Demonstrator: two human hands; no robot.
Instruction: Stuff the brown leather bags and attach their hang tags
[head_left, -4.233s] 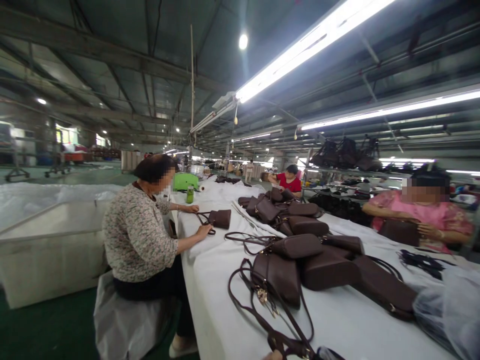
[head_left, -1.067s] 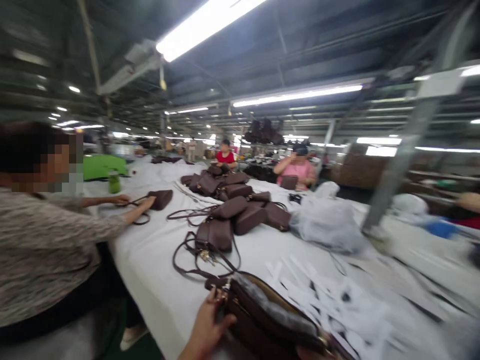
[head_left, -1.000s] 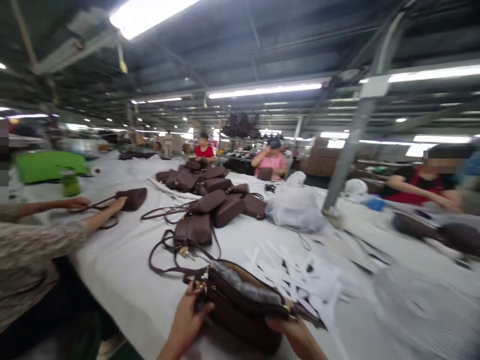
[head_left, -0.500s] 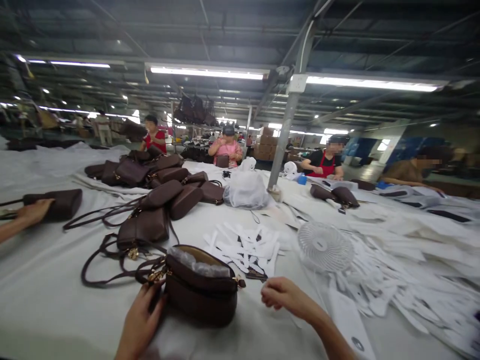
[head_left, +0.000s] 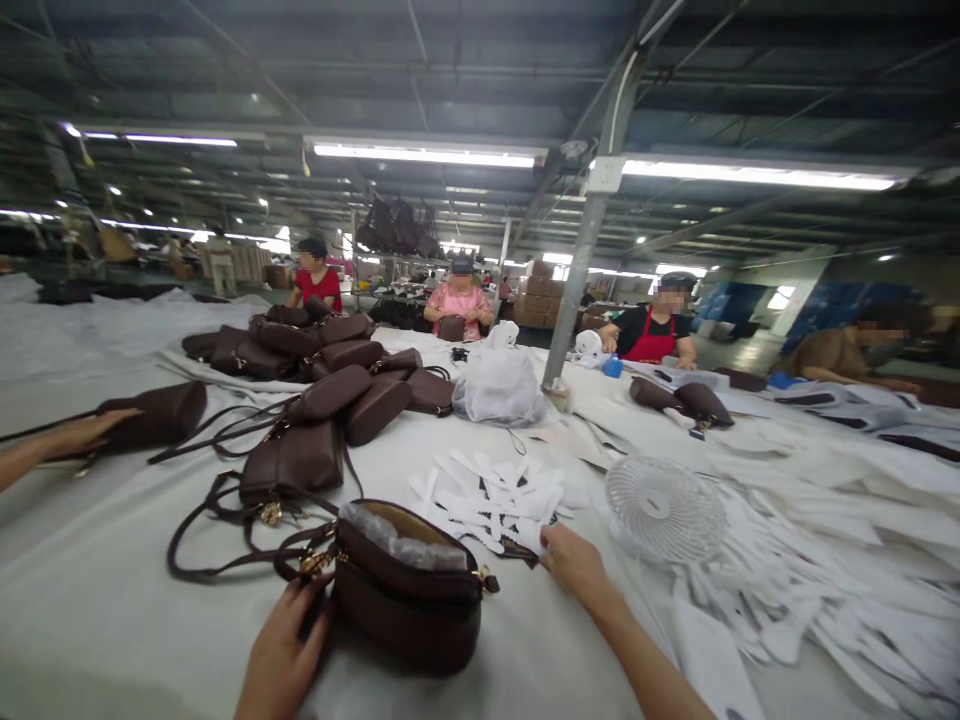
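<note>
1 open bag (head_left: 409,612) at left hand (head_left: 289,650)

Your bare left hand (head_left: 285,645) reaches in from the near edge, its back up, fingers pointing far and slightly right, the thumb apart from them; whether their tips close is unclear. Your bare right hand (head_left: 574,562) is farther out and well apart, fingers curled in and bunched, the bare forearm (head_left: 649,655) slanting back to the near right.

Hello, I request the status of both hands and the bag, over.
Left hand at open brown bag's strap end. Bag upright, clear plastic inside. Right hand by white strips. Fan close, right side.
</note>
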